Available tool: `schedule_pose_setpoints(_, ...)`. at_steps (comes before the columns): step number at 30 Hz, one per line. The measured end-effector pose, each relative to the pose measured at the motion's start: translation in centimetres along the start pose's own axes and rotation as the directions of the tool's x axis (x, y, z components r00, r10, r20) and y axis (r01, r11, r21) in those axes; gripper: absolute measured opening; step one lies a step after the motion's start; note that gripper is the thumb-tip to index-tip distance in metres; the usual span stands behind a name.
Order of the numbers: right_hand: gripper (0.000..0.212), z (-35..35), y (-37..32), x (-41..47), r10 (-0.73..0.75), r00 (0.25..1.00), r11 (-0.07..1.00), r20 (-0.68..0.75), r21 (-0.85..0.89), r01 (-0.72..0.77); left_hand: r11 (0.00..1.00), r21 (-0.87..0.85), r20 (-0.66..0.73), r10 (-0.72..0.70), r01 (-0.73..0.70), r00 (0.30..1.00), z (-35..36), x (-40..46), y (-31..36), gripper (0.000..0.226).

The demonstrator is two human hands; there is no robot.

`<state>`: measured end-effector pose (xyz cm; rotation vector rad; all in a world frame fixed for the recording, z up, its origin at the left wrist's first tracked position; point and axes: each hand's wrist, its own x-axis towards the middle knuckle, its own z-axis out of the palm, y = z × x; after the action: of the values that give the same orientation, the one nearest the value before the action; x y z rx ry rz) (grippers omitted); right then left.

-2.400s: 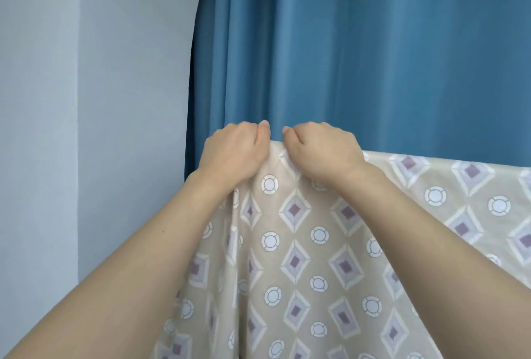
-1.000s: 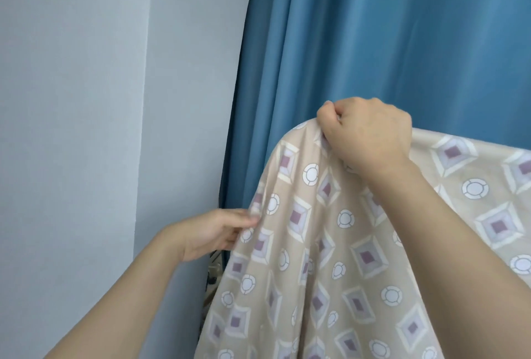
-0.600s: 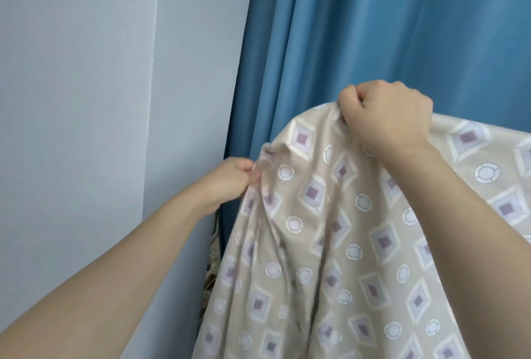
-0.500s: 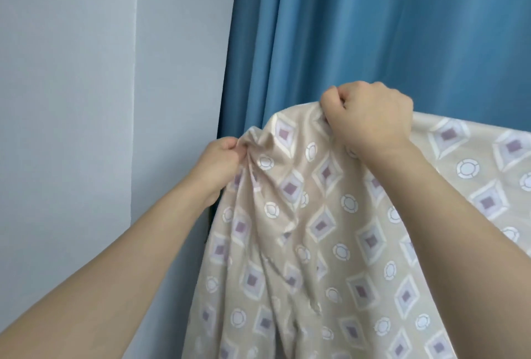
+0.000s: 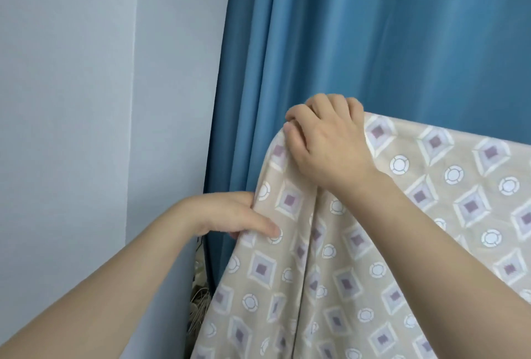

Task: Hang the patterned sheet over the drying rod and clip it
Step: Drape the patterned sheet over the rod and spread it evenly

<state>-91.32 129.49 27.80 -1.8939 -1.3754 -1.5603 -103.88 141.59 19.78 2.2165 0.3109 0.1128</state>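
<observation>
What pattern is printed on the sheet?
Head view: the sheet is beige with purple-centred diamonds and white rings.

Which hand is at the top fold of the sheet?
The right hand, gripping the patterned sheet at its top; the left hand holds the side edge lower down.

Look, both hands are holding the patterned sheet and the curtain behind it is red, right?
Not quite: the curtain is blue, not red, as the head view shows. Both the left hand and the right hand do hold the patterned sheet.
</observation>
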Motion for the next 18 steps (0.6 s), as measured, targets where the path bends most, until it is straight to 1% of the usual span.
schedule_pose_setpoints(2,0.034,0.4,-1.6,-0.9,-0.096,0.995,0.995,0.024,0.006,0.096,0.995,0.065,0.087,-0.088,0.082,0.992,1.0,0.6,-1.9,0.035)
schedule_pose_setpoints(5,0.033,1.2,-3.6,-2.2,-0.241,0.969,0.969,0.054,-0.043,0.243,0.966,0.160,0.154,-0.228,0.203,0.961,1.6,0.8,-4.0,0.034)
schedule_pose_setpoints(7,0.031,2.0,-4.6,-3.5,-0.353,0.932,0.931,0.083,-0.069,0.358,0.946,0.185,0.159,-0.295,0.265,0.942,1.2,0.3,-5.0,0.034)
schedule_pose_setpoints(9,0.033,2.9,-5.2,-4.9,-0.457,0.880,0.881,0.128,-0.071,0.468,0.951,0.109,0.100,-0.300,0.289,0.949,0.4,-0.5,-5.9,0.026)
schedule_pose_setpoints(10,0.035,3.2,-5.3,-5.6,-0.492,0.858,0.860,0.146,-0.071,0.505,0.960,0.039,0.027,-0.280,0.279,0.960,0.1,-0.9,-6.4,0.019)
schedule_pose_setpoints(11,0.037,3.5,-5.2,-5.9,-0.508,0.848,0.850,0.153,-0.072,0.522,0.968,-0.034,-0.076,-0.250,0.248,0.965,-0.2,-1.3,-6.6,0.014)
schedule_pose_setpoints(12,0.036,3.6,-5.2,-6.0,-0.507,0.848,0.850,0.157,-0.073,0.522,0.977,-0.090,-0.203,-0.209,0.195,0.956,-0.5,-1.5,-7.0,0.011)
schedule_pose_setpoints(13,0.033,3.7,-5.1,-6.0,-0.498,0.853,0.854,0.156,-0.083,0.514,0.984,-0.130,-0.335,-0.159,0.121,0.929,-0.6,-1.6,-7.5,0.011)
schedule_pose_setpoints(14,0.027,3.7,-5.1,-6.0,-0.486,0.861,0.859,0.150,-0.099,0.502,0.985,-0.169,-0.448,-0.113,0.041,0.887,-0.4,-1.8,-8.0,0.015)
schedule_pose_setpoints(15,0.021,3.7,-5.1,-5.9,-0.472,0.870,0.866,0.144,-0.112,0.488,0.973,-0.227,-0.514,-0.080,-0.045,0.854,-0.1,-1.9,-8.4,0.023)
schedule_pose_setpoints(16,0.019,3.6,-5.2,-5.8,-0.457,0.879,0.872,0.135,-0.126,0.473,0.946,-0.304,-0.513,-0.061,-0.115,0.856,0.4,-2.0,-9.1,0.036)
schedule_pose_setpoints(17,0.020,3.5,-5.4,-5.8,-0.446,0.886,0.876,0.129,-0.140,0.462,0.907,-0.397,-0.450,-0.060,-0.139,0.891,1.0,-2.2,-9.7,0.047)
schedule_pose_setpoints(18,0.022,3.4,-5.7,-5.9,-0.435,0.892,0.879,0.127,-0.156,0.451,0.870,-0.483,-0.330,-0.076,-0.100,0.941,1.7,-2.3,-10.5,0.051)
